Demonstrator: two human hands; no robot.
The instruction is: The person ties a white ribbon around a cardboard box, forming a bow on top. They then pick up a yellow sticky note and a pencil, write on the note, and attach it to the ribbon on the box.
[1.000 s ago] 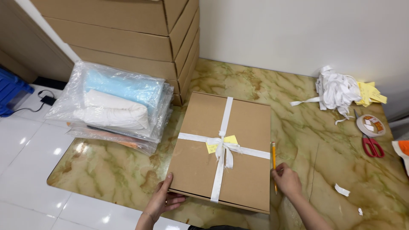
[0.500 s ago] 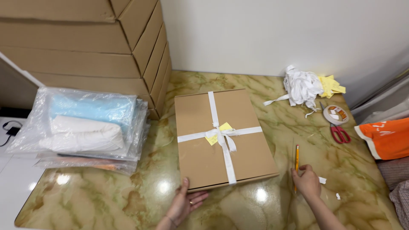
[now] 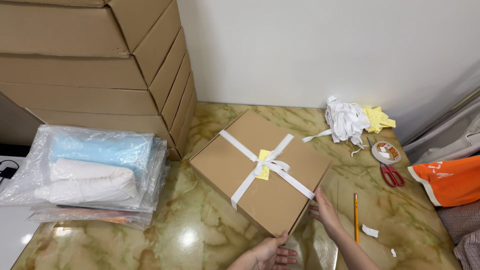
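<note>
— Setting? 
— Green-veined marble surface sitting against a white wall.

— Main item? 
— Flat brown box tied with white ribbon, lying mid-surface, turned askew.

— Hands? 
— Left hand pressing open-fingered at the near corner; right hand flat against the right edge. Neither grip is closing around anything.

— Surroundings? 
— Pencil lying just right; scissors, tape roll, ribbon heap beyond; bagged linens sitting left.

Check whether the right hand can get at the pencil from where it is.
Probably yes: the right hand rests on the box edge, and the pencil lies just beside it on bare table, nothing between.
</note>
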